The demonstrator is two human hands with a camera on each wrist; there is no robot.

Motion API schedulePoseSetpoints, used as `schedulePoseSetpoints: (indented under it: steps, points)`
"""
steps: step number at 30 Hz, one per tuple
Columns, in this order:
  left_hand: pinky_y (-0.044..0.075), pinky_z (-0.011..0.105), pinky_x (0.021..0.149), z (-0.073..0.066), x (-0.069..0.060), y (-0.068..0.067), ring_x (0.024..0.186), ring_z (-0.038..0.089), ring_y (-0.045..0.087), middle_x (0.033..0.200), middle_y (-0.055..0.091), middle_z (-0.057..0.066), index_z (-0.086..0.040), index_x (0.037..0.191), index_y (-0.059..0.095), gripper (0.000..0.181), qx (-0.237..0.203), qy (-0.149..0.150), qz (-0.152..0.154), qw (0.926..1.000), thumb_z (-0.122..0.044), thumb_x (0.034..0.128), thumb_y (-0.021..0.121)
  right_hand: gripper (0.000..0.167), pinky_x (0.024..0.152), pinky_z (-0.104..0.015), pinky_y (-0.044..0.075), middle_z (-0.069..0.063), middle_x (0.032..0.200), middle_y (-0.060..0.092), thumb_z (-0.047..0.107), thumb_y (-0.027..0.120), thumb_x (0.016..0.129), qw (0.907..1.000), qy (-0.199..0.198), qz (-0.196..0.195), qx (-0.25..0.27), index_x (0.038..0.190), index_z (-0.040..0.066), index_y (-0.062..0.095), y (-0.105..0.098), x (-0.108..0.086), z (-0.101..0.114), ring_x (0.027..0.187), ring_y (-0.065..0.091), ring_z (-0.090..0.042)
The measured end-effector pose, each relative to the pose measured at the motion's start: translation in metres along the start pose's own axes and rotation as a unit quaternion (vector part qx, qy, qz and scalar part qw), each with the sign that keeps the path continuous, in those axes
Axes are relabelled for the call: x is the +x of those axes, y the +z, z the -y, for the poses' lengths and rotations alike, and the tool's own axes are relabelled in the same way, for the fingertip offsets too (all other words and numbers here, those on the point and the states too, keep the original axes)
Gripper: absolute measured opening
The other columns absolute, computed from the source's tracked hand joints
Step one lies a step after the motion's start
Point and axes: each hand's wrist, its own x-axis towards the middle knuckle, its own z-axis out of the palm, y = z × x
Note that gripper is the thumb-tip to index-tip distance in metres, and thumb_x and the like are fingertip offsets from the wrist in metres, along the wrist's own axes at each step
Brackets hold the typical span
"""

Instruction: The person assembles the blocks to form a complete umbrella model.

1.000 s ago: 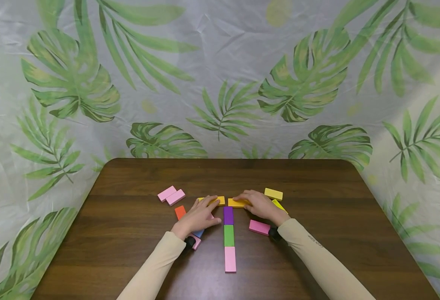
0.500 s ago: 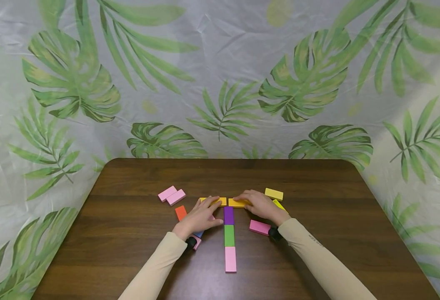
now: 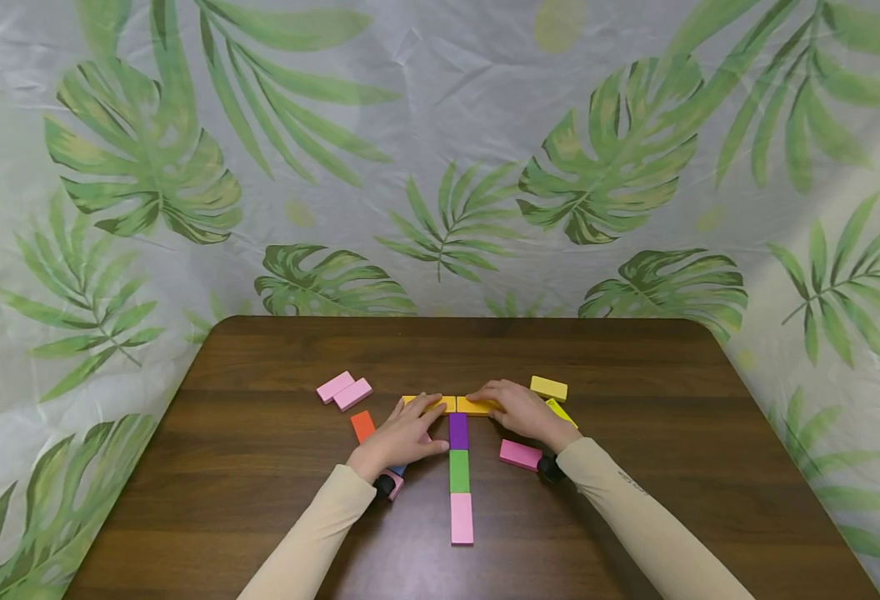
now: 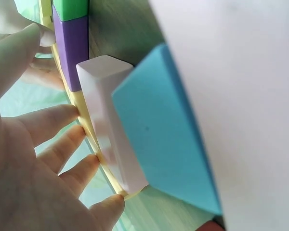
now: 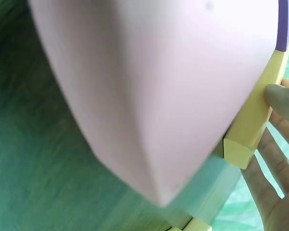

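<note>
In the head view my left hand [image 3: 402,435] lies over the left orange block [image 3: 451,404], fingers straight and fingertips on it. The left wrist view shows those fingertips along its edge, the thumb held away beside the purple block [image 4: 70,53]. My right hand [image 3: 521,412] pinches the right orange block [image 3: 463,406] between thumb and fingers. The two orange blocks lie end to end. Below their joint runs a column: the purple block, a green block [image 3: 458,471] and a light pink block [image 3: 462,518].
Two pink blocks [image 3: 352,394] lie at the left, near a red-orange block [image 3: 362,426]. A blue block [image 4: 159,130] and pink ones sit under the left wrist. To the right are yellow blocks [image 3: 548,388] and a darker pink block [image 3: 520,455], on a brown table [image 3: 260,517].
My left hand has moved slightly right with the left orange block, and the gap between the two orange blocks has closed. The right hand has stayed nearly still.
</note>
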Motion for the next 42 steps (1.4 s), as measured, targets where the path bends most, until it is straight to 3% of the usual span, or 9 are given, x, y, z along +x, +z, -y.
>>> schedulePoseSetpoints:
  steps: [36, 42]
  points:
    - [0.011, 0.057, 0.111, -0.006, 0.000, -0.001, 0.141, 0.036, 0.018, 0.153, 0.027, 0.013, -0.003, 0.146, 0.038, 0.070, 0.010, 0.007, 0.015, 0.9998, -0.043, 0.0925, 0.060, 0.037, 0.095, -0.043, 0.045, -0.004, 0.116, 0.063, 0.003, 0.064, 0.089, 0.9998, -0.009, -0.017, -0.007, 0.125, 0.013, 0.065, 0.003, 0.000, -0.005, 0.109, 0.058, -0.023]
    - [0.010, 0.062, 0.109, -0.013, -0.006, -0.002, 0.143, 0.033, 0.012, 0.155, 0.025, 0.007, -0.012, 0.148, 0.037, 0.072, 0.012, 0.044, 0.033, 0.9984, -0.043, 0.0892, 0.065, 0.038, 0.094, -0.045, 0.045, -0.005, 0.116, 0.063, 0.004, 0.064, 0.089, 0.9998, -0.009, -0.013, -0.007, 0.126, 0.013, 0.064, 0.002, 0.000, -0.003, 0.110, 0.057, -0.025]
